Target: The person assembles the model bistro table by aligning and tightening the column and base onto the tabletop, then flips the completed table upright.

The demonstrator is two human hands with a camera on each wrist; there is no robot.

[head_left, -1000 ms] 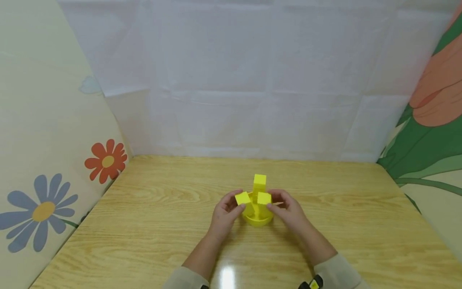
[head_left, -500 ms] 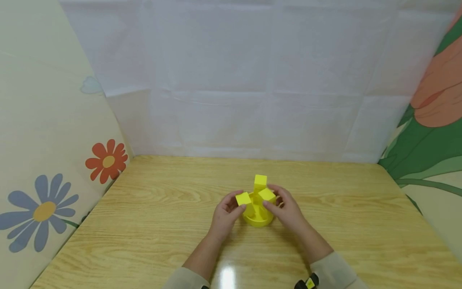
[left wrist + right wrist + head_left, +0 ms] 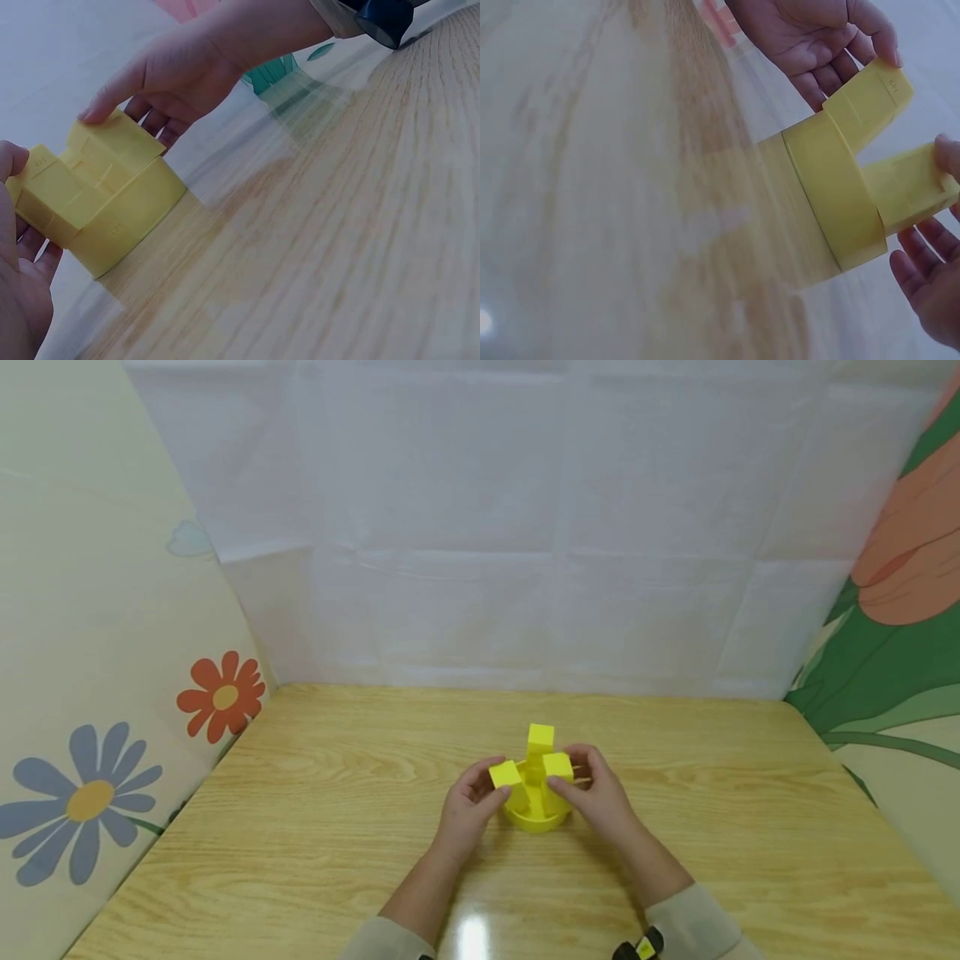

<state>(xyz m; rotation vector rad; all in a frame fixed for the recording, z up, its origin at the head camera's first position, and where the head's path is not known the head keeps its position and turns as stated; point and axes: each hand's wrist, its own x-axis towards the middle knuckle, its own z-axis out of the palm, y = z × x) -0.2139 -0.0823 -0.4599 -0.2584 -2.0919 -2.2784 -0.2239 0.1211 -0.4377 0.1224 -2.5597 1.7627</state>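
A yellow round base [image 3: 536, 822] stands on the wooden table, with three square-ended yellow blocks rising from it. My left hand [image 3: 467, 806] holds the left block [image 3: 507, 774], thumb on the near side and fingers behind. The right block [image 3: 558, 767] is pinched between thumb and fingers of my right hand [image 3: 603, 793]. Neither hand touches the back block [image 3: 541, 737]. Seen from the left wrist, the base wall [image 3: 127, 225] sits flat on the table, and raised marks show on the plastic. The blocks' lower ends are partly hidden inside the rim.
The wood-grain table [image 3: 337, 752] extends around the yellow piece. A white sheet [image 3: 465, 527] hangs behind its back edge. Flower-patterned panels [image 3: 90, 610] border it on both sides. Dark straps [image 3: 641, 947] show at the wrists.
The right block has been twisted out of line, then turned back square, ending slightly further right. My right hand shifted with it. My left hand and its block have hardly moved.
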